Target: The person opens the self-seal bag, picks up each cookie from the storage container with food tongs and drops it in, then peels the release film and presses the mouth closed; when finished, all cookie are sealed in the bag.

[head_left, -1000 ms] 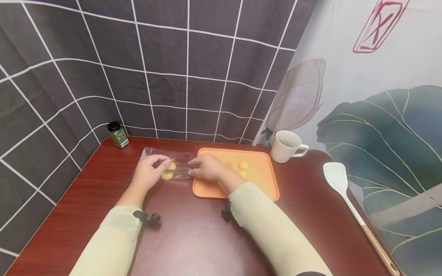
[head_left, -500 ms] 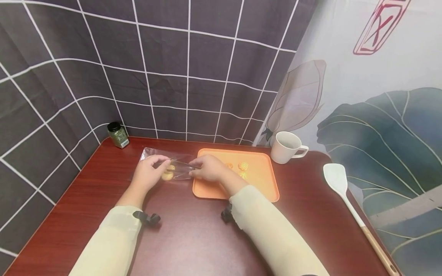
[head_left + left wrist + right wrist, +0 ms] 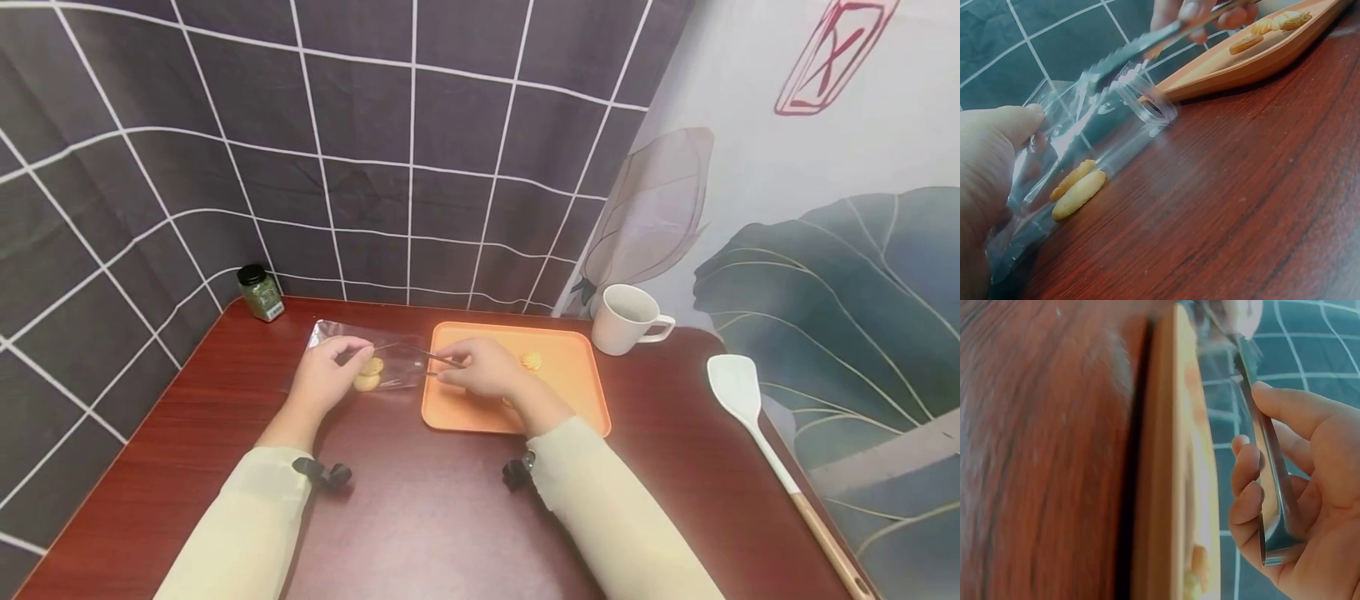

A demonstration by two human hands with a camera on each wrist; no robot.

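Note:
My left hand [image 3: 322, 377] pinches the upper edge of a clear plastic bag [image 3: 1063, 147] lying on the table. Inside it, near the fingers, are cookies [image 3: 1079, 195], two of them visible. My right hand [image 3: 483, 368] grips metal tongs [image 3: 1270, 475] over the left part of an orange tray [image 3: 577, 396]. The tong tips point left toward the bag's mouth. In the left wrist view they overlap the bag; whether they are inside it I cannot tell. More swirled cookies [image 3: 1291, 20] lie on the tray, partly hidden by the right hand in the head view.
Behind the tray's right corner stands a pale mug [image 3: 628, 320]. A white spatula [image 3: 738, 390] with a wooden handle lies along the table's right edge. At the back left is a green jar [image 3: 261, 293] with a black lid. A dark checked curtain [image 3: 360, 192] hangs behind.
My right hand has moved right with the tongs, away from the bag and further over the tray. My left hand keeps its place on the bag.

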